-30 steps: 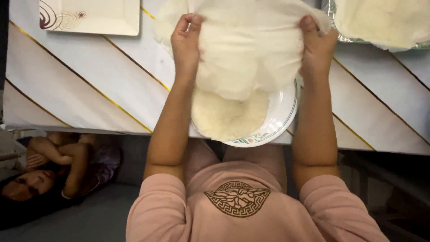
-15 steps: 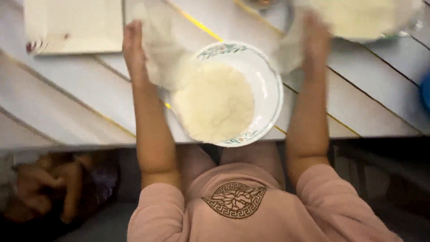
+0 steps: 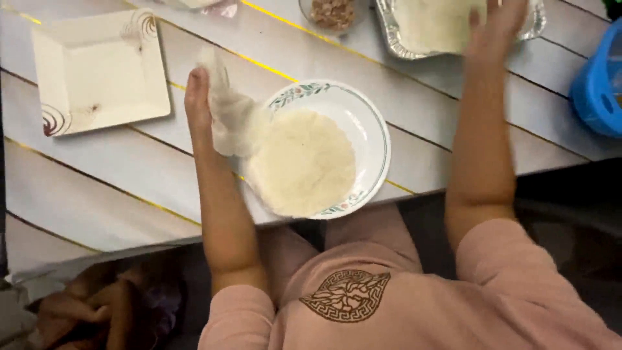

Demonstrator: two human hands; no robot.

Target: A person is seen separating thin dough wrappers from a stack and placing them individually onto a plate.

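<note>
Now the big thin white sheet that both hands held stretched over the bowl a second ago has come apart from the right hand. The left hand [image 3: 198, 104] has its fingers pinched on a crumpled, see-through piece of wrapper [image 3: 230, 120], which hangs from the fingertips down to the left rim of the bowl [image 3: 372, 126]. That wrapper runs roughly from far-left to near-right, its long line sloping toward the bowl, its lower end touching or just over the rim. In the bowl lies a round, flat, pale stack of wrappers [image 3: 301, 162], lying level, with no long side to speak of.

The right hand [image 3: 495, 23] has moved off to the far right, over the foil tray [image 3: 389, 29] that holds more of the pale sheets. It is blurred; I cannot tell whether it grips anything. As I judge it, one sheet is being peeled off while the other hand reaches for the tray.

A square plate [image 3: 97, 65] sits to the far left on the striped table [image 3: 97, 188], and a blue basket [image 3: 599, 84] at the right edge.
</note>
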